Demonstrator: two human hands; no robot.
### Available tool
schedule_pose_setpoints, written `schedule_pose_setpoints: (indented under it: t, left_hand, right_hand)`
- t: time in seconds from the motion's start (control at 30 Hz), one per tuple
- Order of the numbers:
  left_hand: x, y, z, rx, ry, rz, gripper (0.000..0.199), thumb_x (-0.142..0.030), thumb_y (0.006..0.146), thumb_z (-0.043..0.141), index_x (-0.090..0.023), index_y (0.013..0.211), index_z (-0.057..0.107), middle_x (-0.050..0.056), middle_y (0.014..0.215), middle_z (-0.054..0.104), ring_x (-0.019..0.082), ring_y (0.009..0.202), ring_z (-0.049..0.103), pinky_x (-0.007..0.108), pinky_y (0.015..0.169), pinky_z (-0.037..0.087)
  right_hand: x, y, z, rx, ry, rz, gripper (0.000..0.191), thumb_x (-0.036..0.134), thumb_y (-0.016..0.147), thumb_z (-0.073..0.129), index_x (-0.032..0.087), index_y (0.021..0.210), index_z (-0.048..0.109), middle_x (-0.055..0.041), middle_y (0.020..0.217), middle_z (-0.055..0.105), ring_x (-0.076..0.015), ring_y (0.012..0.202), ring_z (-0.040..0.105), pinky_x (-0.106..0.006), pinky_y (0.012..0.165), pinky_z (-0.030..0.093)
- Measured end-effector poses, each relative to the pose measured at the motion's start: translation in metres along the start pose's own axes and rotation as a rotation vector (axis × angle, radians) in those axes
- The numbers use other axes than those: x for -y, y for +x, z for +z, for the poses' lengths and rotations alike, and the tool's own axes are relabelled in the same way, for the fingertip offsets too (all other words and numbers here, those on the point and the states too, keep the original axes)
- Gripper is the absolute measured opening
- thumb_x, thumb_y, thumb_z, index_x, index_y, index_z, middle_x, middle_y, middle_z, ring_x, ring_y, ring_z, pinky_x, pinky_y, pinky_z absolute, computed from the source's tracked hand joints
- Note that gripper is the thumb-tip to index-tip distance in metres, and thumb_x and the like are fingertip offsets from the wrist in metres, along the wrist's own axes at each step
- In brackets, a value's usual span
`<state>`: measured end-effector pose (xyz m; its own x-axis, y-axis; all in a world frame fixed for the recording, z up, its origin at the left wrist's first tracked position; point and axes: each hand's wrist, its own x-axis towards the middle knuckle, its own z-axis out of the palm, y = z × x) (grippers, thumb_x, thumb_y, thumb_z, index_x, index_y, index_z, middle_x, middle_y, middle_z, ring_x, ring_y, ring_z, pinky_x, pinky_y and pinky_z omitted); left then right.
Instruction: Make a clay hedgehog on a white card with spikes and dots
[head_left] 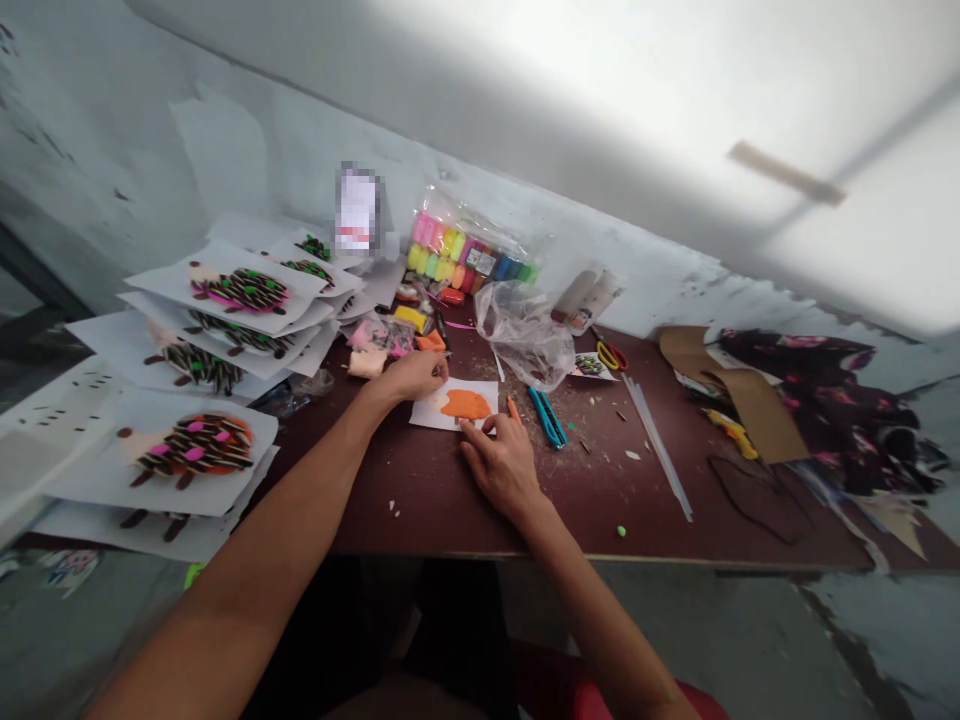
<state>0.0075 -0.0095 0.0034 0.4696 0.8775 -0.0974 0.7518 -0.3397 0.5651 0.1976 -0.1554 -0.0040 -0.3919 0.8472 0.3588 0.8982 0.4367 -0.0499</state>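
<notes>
A small white sheet of paper (421, 414) lies on the table before me, with a flat orange patch of modelling clay (466, 403) and a pale patch pressed on it. My left hand (415, 376) is above the sheet's upper left corner, its fingers bent together; whatever is in them is hidden. Just beyond it sits an orange lump of clay (430, 341), and a pale lump of clay (367, 362) is to its left. My right hand (504, 462) rests at the sheet's lower right edge, fingers apart and touching the paper.
Stacked sheets with clay hedgehogs (187, 450) rise at the left. Behind are a pack of coloured clay (469, 255) and a clear plastic bag (529, 335). To the right lie a teal cutter (547, 417), yellow-red scissors (611, 355), clear sticks (658, 447) and a yellow glue gun (731, 432).
</notes>
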Motion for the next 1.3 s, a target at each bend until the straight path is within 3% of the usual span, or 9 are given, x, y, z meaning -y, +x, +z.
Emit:
schedule_pose_setpoints:
  t: [0.53,1.03,1.17,1.3]
  left_hand:
    - [-0.002,-0.002,-0.001,-0.007,0.011,-0.011,0.035,-0.012,0.075,0.052,-0.014,0.099,0.077,0.01,0.099,0.077,0.021,0.087,0.068,0.024,0.071,0.045]
    - [-0.001,-0.002,0.0,-0.018,-0.023,-0.008,0.032,-0.01,0.075,0.053,-0.014,0.096,0.076,0.012,0.099,0.077,0.022,0.086,0.068,0.025,0.066,0.041]
    - [0.003,0.001,0.002,-0.032,-0.06,0.011,0.029,-0.009,0.072,0.055,-0.015,0.091,0.077,0.011,0.095,0.077,0.021,0.081,0.067,0.025,0.066,0.041]
    - [0.005,0.004,0.002,-0.069,-0.149,0.026,0.021,-0.009,0.069,0.057,-0.015,0.078,0.074,0.009,0.083,0.075,0.019,0.073,0.065,0.025,0.063,0.041]
  right_hand:
    - [-0.002,0.004,-0.001,0.125,0.039,-0.02,0.034,0.039,0.099,0.054,0.026,0.127,0.067,-0.0105,0.107,0.06,-0.0244,0.099,0.056,-0.047,0.1,0.042]
    - [-0.003,0.003,0.001,0.072,0.081,-0.045,0.03,0.035,0.098,0.056,0.028,0.124,0.069,-0.0089,0.105,0.061,-0.0235,0.096,0.056,-0.049,0.102,0.039]
    - [-0.007,0.0,0.005,-0.039,0.149,-0.004,0.03,0.031,0.098,0.054,0.027,0.123,0.069,-0.0079,0.101,0.063,-0.0222,0.094,0.058,-0.046,0.1,0.04]
    - [-0.017,0.003,0.003,-0.221,0.275,0.194,0.029,0.027,0.099,0.049,0.021,0.117,0.07,-0.0087,0.096,0.064,-0.0223,0.093,0.06,-0.038,0.085,0.045]
